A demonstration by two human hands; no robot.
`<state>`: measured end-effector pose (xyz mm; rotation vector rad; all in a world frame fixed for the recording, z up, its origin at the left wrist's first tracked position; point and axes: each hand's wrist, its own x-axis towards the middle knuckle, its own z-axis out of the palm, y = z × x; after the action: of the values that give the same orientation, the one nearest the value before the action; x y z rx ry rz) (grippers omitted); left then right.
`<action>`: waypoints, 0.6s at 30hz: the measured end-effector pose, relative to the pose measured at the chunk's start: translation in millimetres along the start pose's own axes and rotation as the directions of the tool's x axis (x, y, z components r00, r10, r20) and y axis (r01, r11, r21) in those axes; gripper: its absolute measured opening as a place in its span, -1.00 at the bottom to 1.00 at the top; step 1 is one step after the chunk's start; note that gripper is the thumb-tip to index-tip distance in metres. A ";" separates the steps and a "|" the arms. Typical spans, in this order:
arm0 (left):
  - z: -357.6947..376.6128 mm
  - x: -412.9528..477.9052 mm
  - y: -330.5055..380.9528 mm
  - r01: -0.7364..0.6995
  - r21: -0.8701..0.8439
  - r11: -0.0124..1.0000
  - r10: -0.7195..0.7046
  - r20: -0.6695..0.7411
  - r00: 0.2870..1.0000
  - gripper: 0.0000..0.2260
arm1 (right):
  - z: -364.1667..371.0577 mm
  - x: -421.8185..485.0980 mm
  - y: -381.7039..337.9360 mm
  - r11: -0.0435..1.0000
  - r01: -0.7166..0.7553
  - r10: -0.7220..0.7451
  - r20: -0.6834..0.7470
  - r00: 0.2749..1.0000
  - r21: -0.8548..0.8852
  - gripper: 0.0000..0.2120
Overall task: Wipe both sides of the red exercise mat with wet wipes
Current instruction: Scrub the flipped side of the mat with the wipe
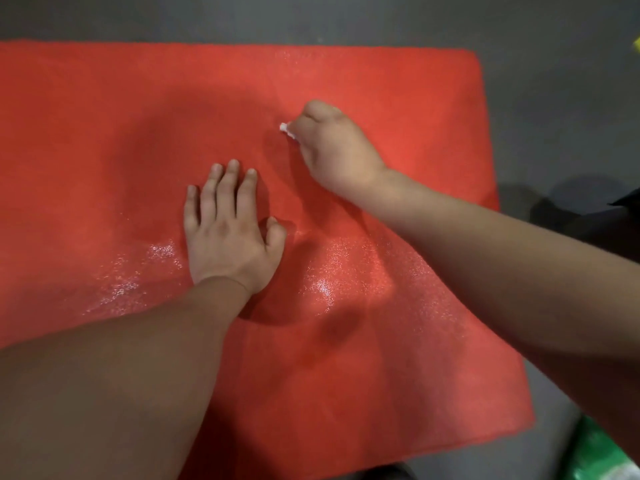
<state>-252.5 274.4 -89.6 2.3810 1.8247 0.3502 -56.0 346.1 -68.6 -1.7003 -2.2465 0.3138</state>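
Observation:
The red exercise mat (104, 133) lies flat on a dark grey floor and fills most of the view. My left hand (228, 230) presses flat on the mat near its middle, fingers straight and spread. Farther away and to the right, my right hand (332, 147) is curled round a white wet wipe (286, 130) and holds it against the mat. Only a small corner of the wipe shows past the fingers. Wet shiny patches glisten on the mat beside and behind my left hand.
The grey floor (554, 98) surrounds the mat at the far side and right. A green and white package (602, 455) sits at the bottom right corner. A small yellow object (636, 45) shows at the right edge.

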 end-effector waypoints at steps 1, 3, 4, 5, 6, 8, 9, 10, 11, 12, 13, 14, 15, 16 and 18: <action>0.0 0.1 0.0 0.000 -0.001 1.000 0.000 0.002 1.000 -0.37 | -4.4 0.9 3.2 0.999 0.048 -0.048 0.036 0.998 -0.019 -0.79; -0.1 0.1 0.2 0.000 -0.008 1.000 0.000 0.014 1.000 -0.37 | -15.6 8.5 25.1 0.998 0.000 0.000 -0.010 1.000 -0.057 -0.68; -0.2 0.3 0.3 0.003 -0.010 1.000 -0.003 0.021 1.000 -0.37 | -21.9 12.7 39.3 0.993 -0.086 0.081 -0.070 0.994 -0.079 -0.66; -0.5 0.5 0.2 0.006 -0.009 1.000 -0.006 0.027 1.000 -0.37 | -27.7 15.7 52.6 0.975 -0.204 0.190 -0.132 0.973 -0.094 -0.65; -0.7 0.7 0.3 0.008 -0.008 1.000 -0.008 0.032 0.999 -0.36 | -31.7 17.1 62.4 0.940 -0.325 0.304 -0.180 0.936 -0.102 -0.65; -0.8 0.7 0.5 0.007 -0.008 1.000 -0.007 0.037 0.999 -0.36 | -27.2 20.3 62.6 0.891 -0.448 0.419 -0.251 0.873 -0.071 -0.70; -1.1 0.9 0.4 0.006 -0.007 1.000 -0.005 0.035 0.999 -0.36 | -19.8 22.8 53.2 0.901 -0.430 0.402 -0.261 0.878 -0.058 -0.73; -1.5 0.9 0.4 0.005 -0.005 1.000 -0.004 0.033 0.999 -0.36 | -11.9 25.3 39.6 0.927 -0.374 0.354 -0.250 0.901 -0.035 -0.75; -1.7 0.8 0.2 0.004 -0.003 1.000 -0.004 0.030 1.000 -0.36 | -4.0 26.8 27.0 0.959 -0.284 0.276 -0.214 0.937 -0.010 -0.78; -1.9 0.7 0.1 0.003 -0.002 1.000 -0.003 0.028 1.000 -0.36 | 1.4 25.9 17.6 0.984 -0.179 0.176 -0.153 0.972 -0.005 -0.80; -2.2 0.7 -0.1 0.003 -0.002 1.000 -0.003 0.027 1.000 -0.36 | 1.2 25.4 13.8 0.996 -0.092 0.090 -0.096 0.991 -0.018 -0.81; -2.4 0.8 0.2 0.003 -0.001 1.000 -0.003 0.028 1.000 -0.36 | -4.3 27.4 17.7 0.998 -0.047 0.045 -0.067 0.997 -0.037 -0.79; -2.7 0.9 0.5 0.005 -0.002 1.000 -0.005 0.033 0.999 -0.36 | -11.1 30.3 28.4 0.997 -0.059 0.055 -0.075 0.996 -0.052 -0.76; -2.9 1.2 0.9 0.010 -0.004 1.000 -0.010 0.040 0.999 -0.36 | -18.2 32.5 41.1 0.990 -0.129 0.122 -0.103 0.987 -0.065 -0.73; -3.2 1.6 1.2 0.019 -0.005 1.000 -0.019 0.050 0.999 -0.35 | -28.6 32.8 65.6 0.941 -0.328 0.309 -0.191 0.932 -0.080 -0.72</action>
<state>-251.9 275.5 -86.0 2.3452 1.8206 0.2907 5.1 395.3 -61.6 -2.0672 -1.8906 0.1043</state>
